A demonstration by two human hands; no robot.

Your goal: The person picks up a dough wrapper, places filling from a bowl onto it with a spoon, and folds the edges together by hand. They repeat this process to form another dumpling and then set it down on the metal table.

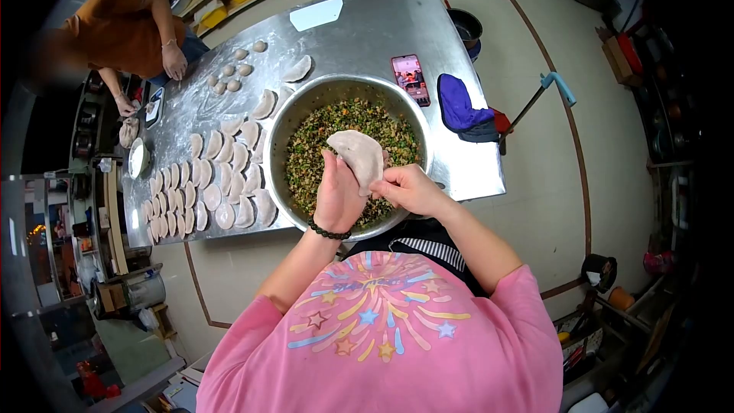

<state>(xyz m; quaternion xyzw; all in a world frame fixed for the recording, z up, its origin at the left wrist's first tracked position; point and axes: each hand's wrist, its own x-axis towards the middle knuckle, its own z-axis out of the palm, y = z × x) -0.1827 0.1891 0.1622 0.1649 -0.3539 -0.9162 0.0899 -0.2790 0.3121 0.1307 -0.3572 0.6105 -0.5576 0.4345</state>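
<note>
A large half-moon dumpling [358, 154], folded over and pale, is held above the bowl. My left hand [336, 197] supports it from below and behind, thumb upright along its side; part of those fingers is hidden by the dough. At the dumpling's lower right edge, the fingertips of my right hand [411, 190] pinch the rim. Underneath both hands is a wide steel bowl [348, 86], filled with a chopped green and brown filling [306, 145]. Rows of shaped dumplings [227, 149] lie to the left of the bowl, among them a few flat round wrappers [224, 216].
The steel table [367, 30] holds several dough balls [229, 70], a white sheet [316, 14], a phone [410, 80] and a purple cloth item [459, 105]. Across the table a co-worker's gloved hands [174, 61] are near a small tray [154, 107] and white bowl [138, 159].
</note>
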